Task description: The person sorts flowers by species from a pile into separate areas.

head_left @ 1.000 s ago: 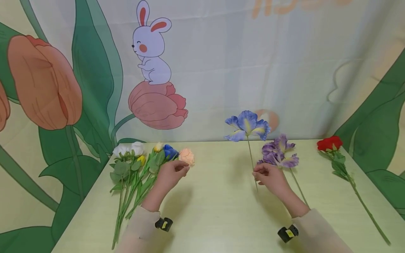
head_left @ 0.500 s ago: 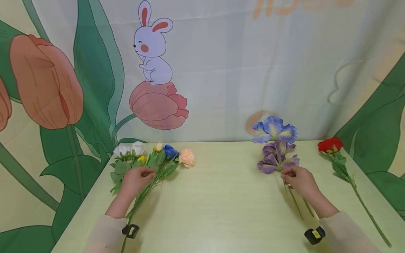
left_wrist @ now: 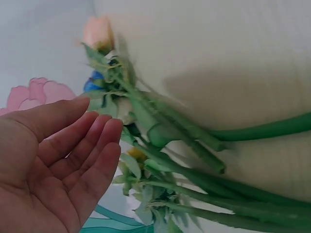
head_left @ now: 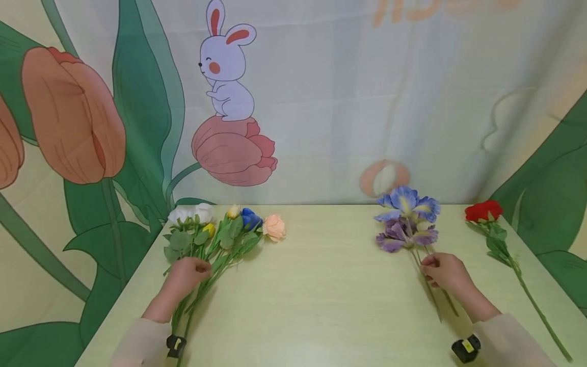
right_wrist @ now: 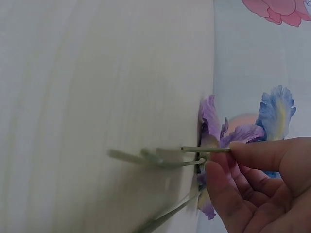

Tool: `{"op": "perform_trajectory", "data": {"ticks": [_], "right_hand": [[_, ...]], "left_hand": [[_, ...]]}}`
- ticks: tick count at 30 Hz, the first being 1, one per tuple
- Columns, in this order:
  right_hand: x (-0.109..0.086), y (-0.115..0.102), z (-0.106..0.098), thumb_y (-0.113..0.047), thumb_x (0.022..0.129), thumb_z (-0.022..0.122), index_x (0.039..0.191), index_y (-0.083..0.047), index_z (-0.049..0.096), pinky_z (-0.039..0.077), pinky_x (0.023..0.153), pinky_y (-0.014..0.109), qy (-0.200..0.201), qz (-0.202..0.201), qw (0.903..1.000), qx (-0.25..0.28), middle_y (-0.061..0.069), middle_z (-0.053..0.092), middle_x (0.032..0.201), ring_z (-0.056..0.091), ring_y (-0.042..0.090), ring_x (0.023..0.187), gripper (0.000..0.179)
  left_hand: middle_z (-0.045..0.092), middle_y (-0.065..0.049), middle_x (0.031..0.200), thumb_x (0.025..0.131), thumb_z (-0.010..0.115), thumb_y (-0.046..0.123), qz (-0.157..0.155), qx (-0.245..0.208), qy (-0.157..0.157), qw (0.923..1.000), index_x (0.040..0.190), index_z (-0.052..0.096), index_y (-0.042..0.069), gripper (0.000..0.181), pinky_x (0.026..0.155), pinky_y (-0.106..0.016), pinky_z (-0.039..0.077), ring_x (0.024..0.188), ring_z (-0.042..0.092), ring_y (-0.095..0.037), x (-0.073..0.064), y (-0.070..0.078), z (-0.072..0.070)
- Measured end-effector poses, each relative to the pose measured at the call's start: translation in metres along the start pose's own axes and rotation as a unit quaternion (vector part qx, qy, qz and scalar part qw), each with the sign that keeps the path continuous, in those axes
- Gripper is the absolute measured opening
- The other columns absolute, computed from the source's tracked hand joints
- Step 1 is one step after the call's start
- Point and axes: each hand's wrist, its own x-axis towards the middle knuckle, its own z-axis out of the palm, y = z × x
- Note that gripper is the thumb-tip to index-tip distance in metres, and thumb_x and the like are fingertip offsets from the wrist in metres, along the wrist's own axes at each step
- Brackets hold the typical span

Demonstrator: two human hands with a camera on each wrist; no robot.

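In the head view my right hand (head_left: pixel 446 272) pinches the stem of a blue iris (head_left: pixel 408 201) on the right side of the table. That bloom overlaps a purple iris (head_left: pixel 396 235) lying there. The right wrist view has the pinched stem (right_wrist: pixel 197 149) between thumb and fingers. Over the green stems of the bunch at left hovers my left hand (head_left: pixel 185 275), nearest the stems of the white flowers (head_left: pixel 190 214). Seen from the left wrist, the left hand (left_wrist: pixel 63 160) has loosely bent fingers and holds nothing.
Also in the left bunch are a blue flower (head_left: pixel 250 219), a peach rose (head_left: pixel 274 228) and a yellow bud (head_left: pixel 209 230). A red rose (head_left: pixel 483 210) lies along the right edge of the table (head_left: pixel 330 285). Behind stands a printed cloth backdrop (head_left: pixel 312 102).
My right hand has carried the blue iris right and down, from upright left of the purple iris to over it. My left hand has moved left and toward me over the bunch's stems.
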Motion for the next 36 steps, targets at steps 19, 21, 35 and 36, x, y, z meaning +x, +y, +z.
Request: {"op": "perform_trajectory", "data": {"ticks": [19,21,35,36], "right_hand": [[0.006,0.024,0.005,-0.005,0.097,0.060,0.101,0.011,0.066,0.051,0.059,0.031,-0.020,0.011,0.9988,-0.042,0.010,0.066,0.077,0.059,0.015,0.064,0.018],[0.006,0.025,0.005,-0.005,0.097,0.061,0.099,0.011,0.066,0.053,0.058,0.031,-0.019,0.011,0.9987,-0.045,0.012,0.066,0.079,0.060,0.015,0.066,0.017],[0.005,0.020,0.007,-0.005,0.097,0.061,0.095,0.008,0.067,0.047,0.056,0.032,-0.007,-0.004,0.9974,-0.071,0.007,0.061,0.067,0.055,0.016,0.056,0.015],[0.005,0.020,0.006,-0.006,0.096,0.061,0.095,0.008,0.068,0.047,0.056,0.032,-0.005,-0.006,0.9972,-0.075,0.007,0.061,0.067,0.055,0.016,0.057,0.015]], "left_hand": [[0.076,-0.023,0.102,0.087,0.072,0.002,-0.010,0.095,-0.023,0.9952,0.096,0.079,-0.004,0.013,0.078,-0.048,0.059,0.090,0.072,-0.035,0.011,-0.003,0.017],[0.077,-0.022,0.099,0.086,0.074,0.003,-0.006,0.103,-0.020,0.9945,0.094,0.079,-0.003,0.011,0.076,-0.047,0.059,0.087,0.072,-0.035,0.012,-0.003,0.018],[0.042,0.004,0.055,0.086,0.064,0.000,-0.005,0.090,-0.015,0.9958,0.053,0.051,0.011,0.037,0.055,-0.026,0.033,0.056,0.035,-0.012,0.013,-0.001,0.017],[0.033,0.006,0.053,0.085,0.061,-0.002,0.001,0.083,-0.013,0.9964,0.051,0.043,0.014,0.042,0.054,-0.025,0.028,0.055,0.028,-0.011,0.013,-0.001,0.016]]}}
